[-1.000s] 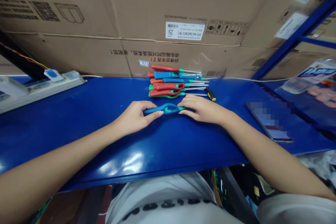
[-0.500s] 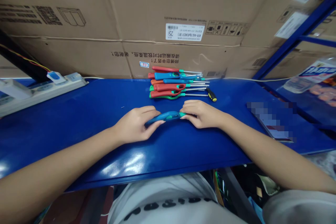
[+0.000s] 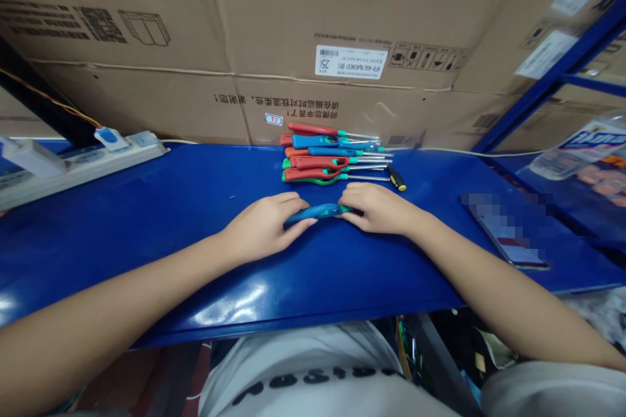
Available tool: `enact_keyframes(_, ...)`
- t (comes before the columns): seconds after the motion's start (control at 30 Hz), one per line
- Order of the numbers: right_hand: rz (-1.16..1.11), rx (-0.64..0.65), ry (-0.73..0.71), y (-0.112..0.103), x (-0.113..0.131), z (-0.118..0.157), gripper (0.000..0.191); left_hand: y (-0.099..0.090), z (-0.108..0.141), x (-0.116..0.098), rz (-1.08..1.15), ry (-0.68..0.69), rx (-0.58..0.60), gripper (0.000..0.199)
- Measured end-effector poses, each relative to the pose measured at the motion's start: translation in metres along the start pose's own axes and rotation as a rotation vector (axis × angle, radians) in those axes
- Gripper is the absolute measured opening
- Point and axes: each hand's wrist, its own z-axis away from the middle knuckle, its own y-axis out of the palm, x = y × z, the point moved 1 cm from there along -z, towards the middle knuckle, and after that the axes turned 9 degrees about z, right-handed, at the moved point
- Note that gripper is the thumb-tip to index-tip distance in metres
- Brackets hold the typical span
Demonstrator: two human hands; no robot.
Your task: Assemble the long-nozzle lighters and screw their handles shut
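Between my two hands is a blue long-nosed gas lighter (image 3: 320,211) with green parts, held level above the blue tabletop (image 3: 313,280). My left hand (image 3: 267,225) is closed round its handle end. With fingers pinched, my right hand (image 3: 379,210) grips the green nozzle end, and the metal tube is hidden behind the fingers. Just beyond them lies a pile of several similar lighters (image 3: 320,163) in red, blue, orange and green, their metal tubes pointing right. A small black and yellow screwdriver (image 3: 397,178) touches the tube tips.
Behind the pile stands a large cardboard box (image 3: 195,91). A white power strip (image 3: 83,172) with plugs lies at the left. To the right are a phone (image 3: 506,234), a blue metal frame (image 3: 533,91) and a clear plastic package (image 3: 581,146).
My left hand and the blue lighter have shifted slightly right, and the lighter looks turned a little. My right hand keeps its pinch. The whole view has moved slightly.
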Motion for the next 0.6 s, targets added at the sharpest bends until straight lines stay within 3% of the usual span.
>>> enact_keyframes(0.1, -0.054, 0.095, 0.074, -0.011, -0.004, 0.001, 0.025, 0.004, 0.001, -0.003, -0.109, 0.003, 0.085, 0.039)
enact_keyframes(0.17, -0.019, 0.078, 0.169, -0.019, -0.014, 0.006, 0.035, 0.006, 0.001, -0.003, -0.153, 0.021, 0.108, 0.041)
enact_keyframes(0.27, 0.072, 0.007, 0.431, -0.027, -0.039, 0.020, 0.034, 0.007, 0.001, -0.001, -0.210, 0.050, 0.123, 0.041)
enact_keyframes(0.37, 0.174, 0.090, 0.624, -0.027, -0.066, 0.038, 0.019, 0.002, 0.002, -0.002, -0.294, 0.041, 0.141, 0.041)
enact_keyframes(0.47, 0.206, 0.195, 0.792, -0.024, -0.083, 0.051, 0.025, -0.004, 0.003, -0.006, -0.370, -0.026, 0.164, 0.036)
enact_keyframes(0.6, 0.161, 0.286, 0.858, -0.020, -0.088, 0.054, 0.030, -0.007, 0.005, -0.009, -0.370, -0.102, 0.172, 0.031)
